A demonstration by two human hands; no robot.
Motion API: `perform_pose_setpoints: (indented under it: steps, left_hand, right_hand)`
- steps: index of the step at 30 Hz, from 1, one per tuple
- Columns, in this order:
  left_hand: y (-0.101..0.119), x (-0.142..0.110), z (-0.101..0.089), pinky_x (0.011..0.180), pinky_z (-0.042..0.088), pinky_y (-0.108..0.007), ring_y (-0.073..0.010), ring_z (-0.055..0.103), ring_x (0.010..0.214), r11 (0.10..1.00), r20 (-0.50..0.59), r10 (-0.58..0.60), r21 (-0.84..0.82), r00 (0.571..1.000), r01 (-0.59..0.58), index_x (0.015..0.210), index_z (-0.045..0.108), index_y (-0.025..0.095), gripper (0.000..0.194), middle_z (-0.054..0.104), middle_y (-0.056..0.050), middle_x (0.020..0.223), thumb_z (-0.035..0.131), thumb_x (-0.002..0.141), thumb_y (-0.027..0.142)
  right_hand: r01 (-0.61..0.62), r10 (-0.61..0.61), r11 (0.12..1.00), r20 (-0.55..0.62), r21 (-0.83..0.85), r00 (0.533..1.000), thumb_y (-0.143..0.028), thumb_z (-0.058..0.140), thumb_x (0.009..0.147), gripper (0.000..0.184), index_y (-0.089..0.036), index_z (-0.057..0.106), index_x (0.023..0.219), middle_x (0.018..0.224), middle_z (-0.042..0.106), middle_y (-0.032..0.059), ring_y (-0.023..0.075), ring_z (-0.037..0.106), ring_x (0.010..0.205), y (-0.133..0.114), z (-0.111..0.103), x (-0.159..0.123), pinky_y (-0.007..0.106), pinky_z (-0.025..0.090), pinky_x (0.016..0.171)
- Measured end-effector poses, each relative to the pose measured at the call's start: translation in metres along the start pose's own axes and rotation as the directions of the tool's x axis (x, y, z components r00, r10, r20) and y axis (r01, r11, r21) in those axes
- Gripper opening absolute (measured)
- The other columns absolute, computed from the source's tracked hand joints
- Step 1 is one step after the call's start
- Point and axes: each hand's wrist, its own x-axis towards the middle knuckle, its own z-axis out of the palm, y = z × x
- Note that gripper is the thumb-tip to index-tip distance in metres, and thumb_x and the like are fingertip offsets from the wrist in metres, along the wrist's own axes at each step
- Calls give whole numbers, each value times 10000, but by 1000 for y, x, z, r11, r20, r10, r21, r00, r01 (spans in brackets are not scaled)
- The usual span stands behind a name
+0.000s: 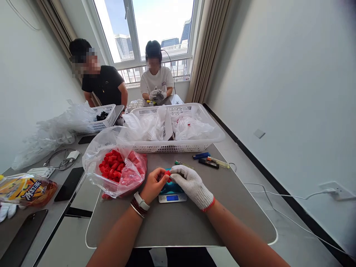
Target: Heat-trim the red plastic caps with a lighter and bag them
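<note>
Between both hands is a small red plastic cap-like piece point(167, 173), partly hidden by the fingers. My bare left hand point(154, 184) pinches it from the left, with a watch and bracelets at the wrist. My right hand point(191, 184), in a white knit glove, grips it from the right. Right below the hands sits a small digital scale point(172, 198) with a lit blue display and a teal top, mostly covered by the hands. To the left stands an open clear plastic bag point(133, 163) filled with many red tubular pieces point(111, 167).
A white basket point(178, 148) with plastic bags stands behind; pens and a black marker point(208, 163) lie right. On the left table are phones point(69, 183), a drink bottle point(27, 190) and a cable. Two people sit opposite, one with gloved hands point(158, 94).
</note>
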Motion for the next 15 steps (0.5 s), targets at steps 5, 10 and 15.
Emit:
perform_pose_setpoints:
  steps: [5, 10, 15]
  left_hand:
    - [-1, 1, 2, 482, 321, -208, -67, 420, 486, 963, -68, -80, -264, 994, 59, 882, 499, 183, 548, 538, 55, 619, 651, 772, 698]
    - [2, 1, 6, 518, 401, -217, -84, 524, 515, 942, -41, -98, -325, 994, 79, 869, 473, 187, 543, 579, 48, 637, 697, 752, 668]
    - [4, 1, 7, 515, 385, -215, -73, 513, 503, 949, 2, -99, -302, 995, 95, 833, 465, 183, 543, 618, 31, 659, 706, 745, 662]
  right_hand:
    - [16, -21, 998, -90, -55, 996, -305, 644, 838, 120, -190, 674, 855, 841, 696, 28, 164, 651, 800, 2, -2, 0, 296, 532, 787]
    - [80, -77, 991, 30, -103, 997, -268, 593, 877, 163, -208, 727, 948, 927, 738, 27, 168, 682, 864, 3, -2, 0, 297, 532, 847]
    - [66, -58, 993, 89, -97, 994, -276, 578, 901, 174, -203, 730, 943, 936, 740, 28, 166, 678, 861, 2, -2, 1, 283, 525, 848]
